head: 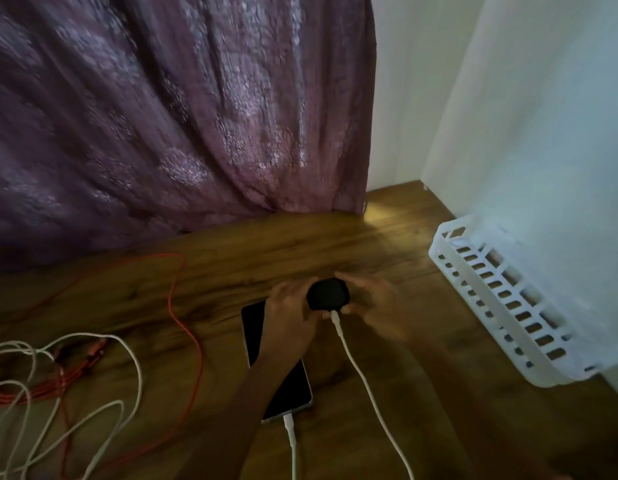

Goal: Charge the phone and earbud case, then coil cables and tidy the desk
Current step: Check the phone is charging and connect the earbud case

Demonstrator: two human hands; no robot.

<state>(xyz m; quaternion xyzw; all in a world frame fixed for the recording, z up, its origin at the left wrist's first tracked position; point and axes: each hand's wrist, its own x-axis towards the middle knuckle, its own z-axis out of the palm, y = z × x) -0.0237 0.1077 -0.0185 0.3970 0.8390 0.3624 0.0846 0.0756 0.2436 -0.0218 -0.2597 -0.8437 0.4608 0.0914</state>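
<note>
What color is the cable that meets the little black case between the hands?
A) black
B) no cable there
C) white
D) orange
C: the white cable ends with its plug at the near edge of the earbud case, held by the left hand and right hand.

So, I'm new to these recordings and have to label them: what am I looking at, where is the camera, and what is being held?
No machine: the grip is a person's two bare hands. The single picture comes from a head-worn camera looking down at a wooden desk. The left hand and right hand hold a black earbud case, with the plug of a white cable at its near edge. A phone lies under the left forearm, the phone cable plugged in. An orange cable and loose white cables lie left, a white basket right.
</note>
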